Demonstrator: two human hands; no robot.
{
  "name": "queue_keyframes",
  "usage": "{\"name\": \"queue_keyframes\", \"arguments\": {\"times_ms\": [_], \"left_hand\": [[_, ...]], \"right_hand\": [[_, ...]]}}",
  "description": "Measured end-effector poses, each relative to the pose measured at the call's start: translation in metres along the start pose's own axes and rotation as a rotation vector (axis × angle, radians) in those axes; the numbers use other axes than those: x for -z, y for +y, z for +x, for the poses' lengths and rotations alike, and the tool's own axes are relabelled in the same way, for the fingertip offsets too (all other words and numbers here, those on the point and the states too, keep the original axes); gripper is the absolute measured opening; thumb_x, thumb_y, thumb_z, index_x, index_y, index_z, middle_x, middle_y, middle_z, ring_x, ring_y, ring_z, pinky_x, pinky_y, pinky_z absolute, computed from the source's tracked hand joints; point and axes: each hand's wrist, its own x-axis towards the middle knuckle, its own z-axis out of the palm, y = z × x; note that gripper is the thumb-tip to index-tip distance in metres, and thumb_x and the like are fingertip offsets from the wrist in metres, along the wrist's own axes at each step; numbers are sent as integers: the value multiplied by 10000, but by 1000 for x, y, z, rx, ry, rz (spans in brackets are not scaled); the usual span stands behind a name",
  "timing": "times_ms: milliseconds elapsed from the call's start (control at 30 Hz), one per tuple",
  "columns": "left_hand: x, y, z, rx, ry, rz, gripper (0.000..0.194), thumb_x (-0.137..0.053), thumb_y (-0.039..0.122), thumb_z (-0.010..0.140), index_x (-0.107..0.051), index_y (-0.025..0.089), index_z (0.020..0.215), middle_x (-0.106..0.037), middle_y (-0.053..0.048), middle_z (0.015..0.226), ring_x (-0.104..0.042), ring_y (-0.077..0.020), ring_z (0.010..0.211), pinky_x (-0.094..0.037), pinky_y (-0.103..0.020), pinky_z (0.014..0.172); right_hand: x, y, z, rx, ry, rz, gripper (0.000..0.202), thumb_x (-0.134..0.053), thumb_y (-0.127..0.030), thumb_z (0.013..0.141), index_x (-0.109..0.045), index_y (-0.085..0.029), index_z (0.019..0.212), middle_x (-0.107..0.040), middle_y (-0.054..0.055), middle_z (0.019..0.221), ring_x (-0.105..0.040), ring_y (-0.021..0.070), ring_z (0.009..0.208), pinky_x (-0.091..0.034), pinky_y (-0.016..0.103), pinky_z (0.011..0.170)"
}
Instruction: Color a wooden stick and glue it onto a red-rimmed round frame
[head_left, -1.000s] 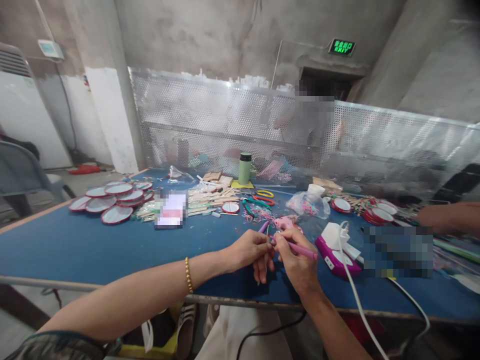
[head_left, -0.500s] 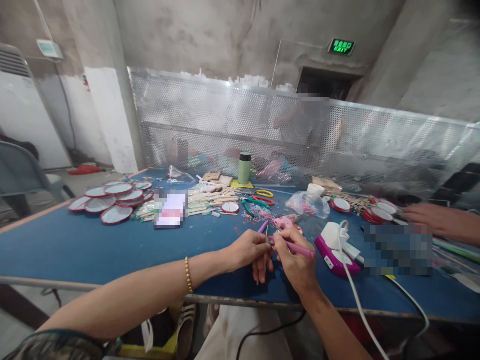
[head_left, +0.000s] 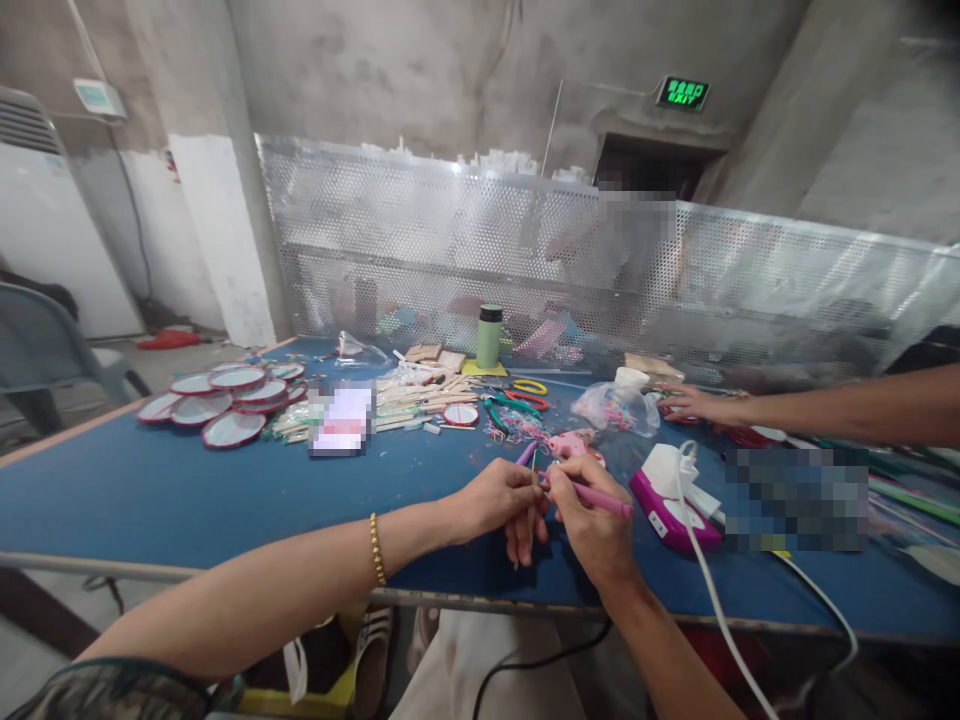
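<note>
My left hand (head_left: 504, 505) is closed on a thin stick (head_left: 533, 515) that points down between its fingers. My right hand (head_left: 592, 520) pinches a pink pen-like tool (head_left: 600, 498), its tip meeting the stick beside my left fingertips. What lies exactly between the fingertips is too small to tell. A purple rod (head_left: 526, 454) lies just behind my hands, next to a pink glue gun (head_left: 571, 444). Farther back are green-handled pliers (head_left: 499, 415), red-handled scissors (head_left: 527, 401) and tangled coloured threads (head_left: 529, 428).
Round red-rimmed pieces (head_left: 234, 430) are piled left, near a phone (head_left: 343, 420) and wooden sticks (head_left: 420, 398). A green bottle (head_left: 489, 338) stands at the back. Right are a plastic bag (head_left: 616, 408), a magenta power strip (head_left: 679, 515) with cables, and another person's hand (head_left: 701, 405).
The other person's hand has reached farther left over the red-rimmed pieces on the right. My two hands have hardly moved and keep their grip.
</note>
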Motion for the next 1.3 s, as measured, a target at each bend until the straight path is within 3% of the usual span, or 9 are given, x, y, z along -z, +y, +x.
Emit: {"name": "queue_keyframes", "arguments": {"times_ms": [833, 1300], "left_hand": [[0, 1, -2, 3, 7, -43, 384, -643, 490, 793, -509, 130, 790, -656, -60, 610, -603, -144, 396, -444, -202, 376], [1, -1, -2, -4, 7, -27, 389, -638, 498, 787, -516, 128, 782, -660, -64, 620, -615, -163, 401, -498, -250, 380]], "right_hand": [[-2, 5, -1, 9, 57, 1, 205, -546, -251, 835, -585, -208, 638, -598, -22, 565, -556, 133, 517, -440, 256, 521], [-1, 4, 0, 14, 22, 9, 224, -558, -266, 839, -563, -213, 621, -573, -26, 545, -551, 136, 521, -434, 257, 519]]}}
